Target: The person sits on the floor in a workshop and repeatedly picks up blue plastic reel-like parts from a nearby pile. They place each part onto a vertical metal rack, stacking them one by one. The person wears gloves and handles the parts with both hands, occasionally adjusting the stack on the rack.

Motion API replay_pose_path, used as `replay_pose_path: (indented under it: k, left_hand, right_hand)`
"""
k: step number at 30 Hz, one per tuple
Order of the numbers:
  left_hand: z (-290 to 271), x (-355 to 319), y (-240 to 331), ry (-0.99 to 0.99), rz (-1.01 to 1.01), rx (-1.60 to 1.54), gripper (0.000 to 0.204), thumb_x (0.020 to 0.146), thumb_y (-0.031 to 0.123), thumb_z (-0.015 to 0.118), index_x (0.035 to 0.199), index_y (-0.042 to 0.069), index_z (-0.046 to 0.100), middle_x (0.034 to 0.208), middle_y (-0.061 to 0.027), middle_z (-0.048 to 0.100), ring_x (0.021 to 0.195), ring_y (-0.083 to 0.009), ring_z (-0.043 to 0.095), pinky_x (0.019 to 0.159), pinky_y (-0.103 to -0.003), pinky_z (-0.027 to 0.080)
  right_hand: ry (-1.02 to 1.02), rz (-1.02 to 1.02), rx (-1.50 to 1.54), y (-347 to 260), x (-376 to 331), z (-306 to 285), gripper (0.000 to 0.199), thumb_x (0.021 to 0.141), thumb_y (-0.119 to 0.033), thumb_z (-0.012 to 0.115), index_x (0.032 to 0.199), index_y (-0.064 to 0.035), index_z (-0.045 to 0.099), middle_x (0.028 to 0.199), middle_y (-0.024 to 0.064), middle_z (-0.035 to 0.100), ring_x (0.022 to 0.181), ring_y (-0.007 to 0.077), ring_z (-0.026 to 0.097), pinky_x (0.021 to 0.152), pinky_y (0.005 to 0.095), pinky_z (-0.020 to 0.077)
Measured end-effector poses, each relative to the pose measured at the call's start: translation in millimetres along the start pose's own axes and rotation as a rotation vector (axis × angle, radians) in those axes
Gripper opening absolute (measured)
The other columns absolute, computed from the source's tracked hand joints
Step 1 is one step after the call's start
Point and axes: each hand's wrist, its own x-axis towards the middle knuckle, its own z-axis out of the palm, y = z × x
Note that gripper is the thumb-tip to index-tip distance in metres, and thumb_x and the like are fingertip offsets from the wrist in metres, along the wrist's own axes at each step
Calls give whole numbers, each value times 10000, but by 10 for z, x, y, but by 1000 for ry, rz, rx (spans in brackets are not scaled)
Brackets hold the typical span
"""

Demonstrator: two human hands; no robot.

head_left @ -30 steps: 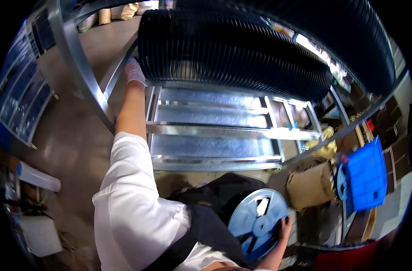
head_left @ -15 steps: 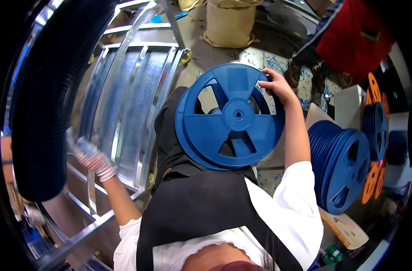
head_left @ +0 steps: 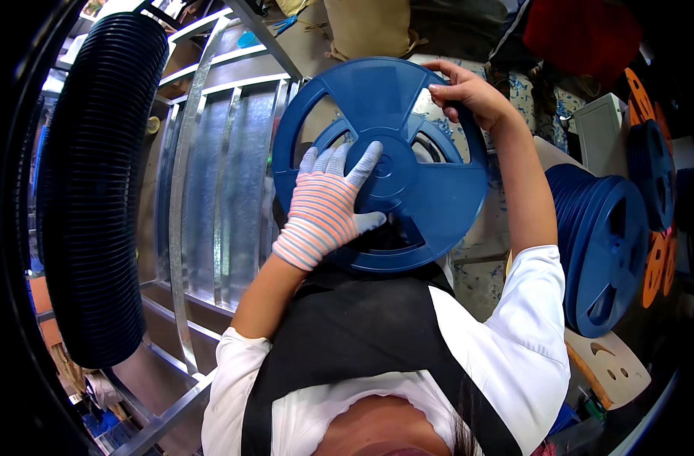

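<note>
A big blue plastic reel point(head_left: 446, 204) with cut-out windows stands in front of my body, its round face up toward me. My left hand point(head_left: 322, 199), in a striped orange and grey knit glove, lies on the face beside the hub with its fingers spread. My right hand point(head_left: 469, 95) is bare and hooks over the rim at the upper right, thumb on the near side. A second ring-shaped blue part shows through the windows behind the face. What the right fingertips touch behind the rim is partly hidden.
Left stands a metal rack point(head_left: 181, 190) bearing a long row of dark reels point(head_left: 96, 190). Stacked blue reels point(head_left: 609, 254) sit on a wooden stool point(head_left: 609, 372) at right, near orange reels point(head_left: 655, 266). Beyond are a tan sack point(head_left: 368, 26) and a person in red point(head_left: 579, 38).
My left hand has come from the rack side onto the reel's face. The reel has tipped and shifted slightly up and away, with my right hand still on its rim.
</note>
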Motion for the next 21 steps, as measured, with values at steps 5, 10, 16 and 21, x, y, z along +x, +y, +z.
replay_pose_path:
  k: [5,10,16,21]
  left_hand:
    - [-55,7,-283,312,4,-59,897,607,274,765,1399,138,366,1129,-190,572,950,-348,561,866,-488,400]
    - [-427,-110,-688,209,-321,-1909,764,700,289,771,1335,27,436,1052,-161,632,987,-213,615,864,-342,492]
    - [23,-247,-910,142,-147,-2566,691,739,278,728,1321,28,451,1056,-153,633,998,-214,610,869,-340,486]
    - [193,-255,-882,179,-156,-2611,631,772,269,691,1310,29,463,1059,-147,634,1008,-214,606,873,-339,480]
  right_hand:
    - [-44,-318,61,-166,154,123,577,902,-362,583,1362,-73,390,903,127,630,658,135,610,591,219,508]
    - [-8,-496,623,115,332,-54,575,947,-473,422,1354,-68,405,1214,158,535,1186,278,490,978,358,445]
    - [21,-302,536,596,265,497,509,958,-382,461,1296,-2,454,1216,159,545,1090,232,563,944,333,468]
    - [67,-330,456,568,134,682,541,920,-395,534,1310,-28,458,1237,129,539,1074,204,559,909,308,457]
